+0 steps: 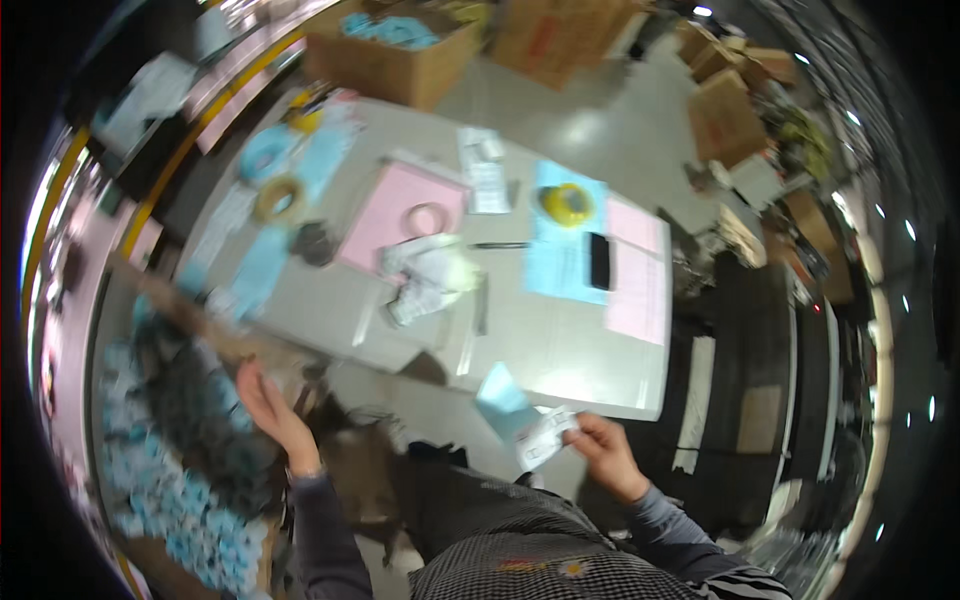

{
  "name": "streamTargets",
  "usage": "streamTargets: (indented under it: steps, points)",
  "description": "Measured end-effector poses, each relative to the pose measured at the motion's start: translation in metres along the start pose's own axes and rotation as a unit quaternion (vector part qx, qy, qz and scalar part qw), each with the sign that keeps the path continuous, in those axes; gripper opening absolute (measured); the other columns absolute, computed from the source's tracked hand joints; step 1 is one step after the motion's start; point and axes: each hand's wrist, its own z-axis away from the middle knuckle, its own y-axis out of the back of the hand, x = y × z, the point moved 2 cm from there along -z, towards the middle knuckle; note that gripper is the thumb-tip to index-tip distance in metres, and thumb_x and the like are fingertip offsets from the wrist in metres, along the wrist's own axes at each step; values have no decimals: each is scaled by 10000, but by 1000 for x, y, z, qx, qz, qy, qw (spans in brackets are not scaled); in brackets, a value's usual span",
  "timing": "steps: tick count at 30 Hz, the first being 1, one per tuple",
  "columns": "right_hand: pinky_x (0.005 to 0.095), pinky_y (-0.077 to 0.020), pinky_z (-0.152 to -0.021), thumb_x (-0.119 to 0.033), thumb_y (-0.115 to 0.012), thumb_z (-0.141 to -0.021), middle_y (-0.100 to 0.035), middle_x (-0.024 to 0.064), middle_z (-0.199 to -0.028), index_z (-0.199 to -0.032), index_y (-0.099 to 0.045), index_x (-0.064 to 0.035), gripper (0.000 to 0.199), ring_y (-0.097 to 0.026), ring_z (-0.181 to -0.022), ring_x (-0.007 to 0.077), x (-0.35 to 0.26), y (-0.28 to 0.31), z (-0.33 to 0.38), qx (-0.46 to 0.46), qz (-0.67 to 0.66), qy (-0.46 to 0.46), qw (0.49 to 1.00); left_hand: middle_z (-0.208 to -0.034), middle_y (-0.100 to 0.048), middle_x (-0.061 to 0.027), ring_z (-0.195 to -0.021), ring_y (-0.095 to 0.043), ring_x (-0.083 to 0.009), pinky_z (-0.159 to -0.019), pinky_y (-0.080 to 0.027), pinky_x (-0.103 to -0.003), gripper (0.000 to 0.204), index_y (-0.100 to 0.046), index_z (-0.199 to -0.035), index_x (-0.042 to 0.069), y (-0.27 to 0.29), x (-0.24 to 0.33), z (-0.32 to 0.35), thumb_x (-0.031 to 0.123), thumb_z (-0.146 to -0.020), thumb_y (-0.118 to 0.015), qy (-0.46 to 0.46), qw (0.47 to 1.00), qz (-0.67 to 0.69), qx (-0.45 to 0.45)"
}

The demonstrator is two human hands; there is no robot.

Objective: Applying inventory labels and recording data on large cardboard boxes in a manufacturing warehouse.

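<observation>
Checkered apron [540, 570], nearest the camera, covers the wearer's front. The right hand [605, 452] grips a white printed slip [545, 440] and adjoining pale-blue paper [502, 400] between thumb and fingers, near the table's close edge. The left hand [272, 408] is open and empty, palm turned inward, near heaped blue pieces [190, 510]. The grey table [560, 345] bears pink and blue sheets, tape rolls, a crumpled whitish cloth item [430, 275] and a black phone-like slab [600, 262]. Beyond it, cardboard cartons [725, 125] stand on a smooth grey floor [590, 115].
</observation>
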Motion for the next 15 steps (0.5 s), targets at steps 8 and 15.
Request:
streamTargets:
  steps: [8,15]
  points:
    - [309,-511,-746,-196,-689,-906,-699,91,-872,-1018,-663,-35,198,-653,-796,178,87,140,139,-73,90,46,992,-980,-668,-44,-930,-616,-128,-860,-487,-284,313,-652,-1079,10,-157,158,366,99,-802,-769,224,631,92,-737]
    - [324,-446,-598,-290,-743,-859,-621,111,-685,-902,-668,-17,286,-558,-600,153,168,335,306,38,126,-8,991,-711,-628,-38,-684,-575,-78,-656,-495,-255,211,-647,-852,7,-242,246,596,175,-821,-771,15,546,93,-833]
